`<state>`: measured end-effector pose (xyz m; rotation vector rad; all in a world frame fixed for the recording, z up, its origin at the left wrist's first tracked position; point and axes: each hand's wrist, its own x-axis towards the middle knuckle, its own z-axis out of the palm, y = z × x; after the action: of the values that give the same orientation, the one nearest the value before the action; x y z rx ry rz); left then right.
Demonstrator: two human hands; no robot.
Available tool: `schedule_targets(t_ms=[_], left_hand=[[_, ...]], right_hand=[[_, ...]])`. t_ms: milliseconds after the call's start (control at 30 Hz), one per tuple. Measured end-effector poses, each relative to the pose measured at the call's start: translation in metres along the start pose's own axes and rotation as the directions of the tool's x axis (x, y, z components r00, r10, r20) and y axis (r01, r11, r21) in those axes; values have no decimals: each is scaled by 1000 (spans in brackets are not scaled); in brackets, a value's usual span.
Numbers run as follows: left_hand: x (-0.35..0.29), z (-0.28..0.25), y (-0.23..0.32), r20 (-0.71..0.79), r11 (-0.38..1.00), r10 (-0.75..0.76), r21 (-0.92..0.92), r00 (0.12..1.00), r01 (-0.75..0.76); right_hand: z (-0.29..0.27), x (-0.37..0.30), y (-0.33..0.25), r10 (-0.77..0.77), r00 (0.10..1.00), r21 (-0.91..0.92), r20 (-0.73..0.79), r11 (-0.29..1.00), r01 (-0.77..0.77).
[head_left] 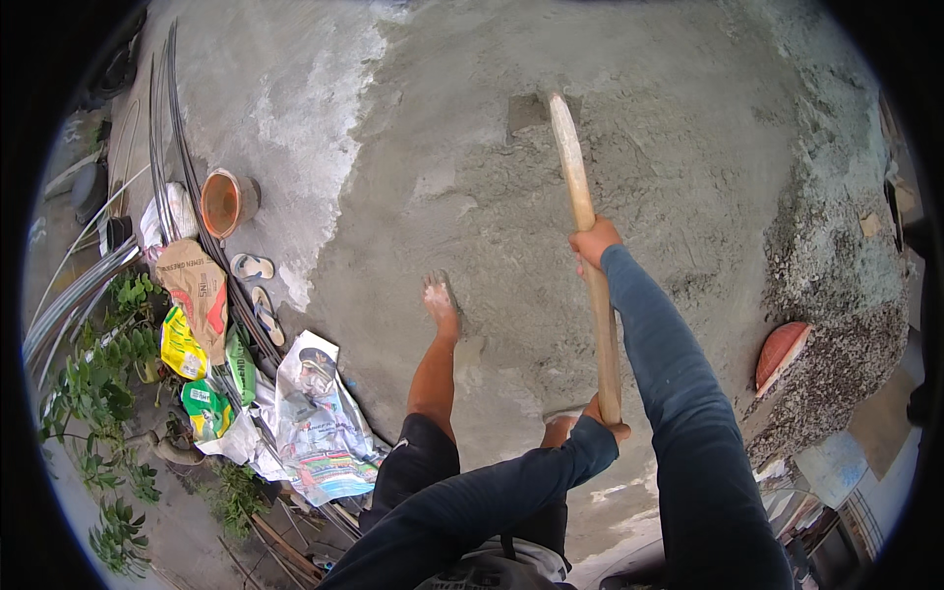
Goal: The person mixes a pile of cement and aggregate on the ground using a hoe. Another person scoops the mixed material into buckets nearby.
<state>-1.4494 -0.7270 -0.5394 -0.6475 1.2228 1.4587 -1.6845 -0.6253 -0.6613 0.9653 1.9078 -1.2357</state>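
While my right hand (596,241) wraps the wooden tool handle (601,305) along its upper shaft, my left hand (602,424) is curled around it near the butt, so both grips are filled. Between them the shaft runs bare and pale. Its long axis points away from me, almost straight ahead with a slight lean to the left, and its whitened far end reaches the wet mortar (492,197); the tool's head is too grey to tell clearly from the mix.

Left of the shaft, my bare left foot (441,303) is planted in the mortar, while my right foot (559,430) sits close by the left hand, partly hidden by it. Off to the right lies a gravel heap (836,359), with a red basin (782,354) tilted against its near side. Over on the left, past the mortar's edge, are two flip-flops (253,266), an orange bucket (228,204), a brown paper sack (194,290) and crumpled printed sacks (320,433). Long dark pipes (177,128) run beside these, with leafy plants (103,398) beyond.
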Motion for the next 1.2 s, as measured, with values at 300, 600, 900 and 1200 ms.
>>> schedule_targets(t_ms=[300,600,900,1200], left_hand=[[-78,51,-134,243,989,7,141,970,-42],[-56,11,-119,290,967,39,232,956,-109],[72,-76,38,3,910,414,-21,910,-414],[44,57,-100,5,928,159,-341,987,-148]], right_hand=[[-50,-135,108,71,996,254,-46,965,-57],[-35,-155,32,-138,990,221,-37,965,143],[69,25,-123,-263,937,-125,230,947,296],[50,-21,51,-195,969,-585,152,773,247]])
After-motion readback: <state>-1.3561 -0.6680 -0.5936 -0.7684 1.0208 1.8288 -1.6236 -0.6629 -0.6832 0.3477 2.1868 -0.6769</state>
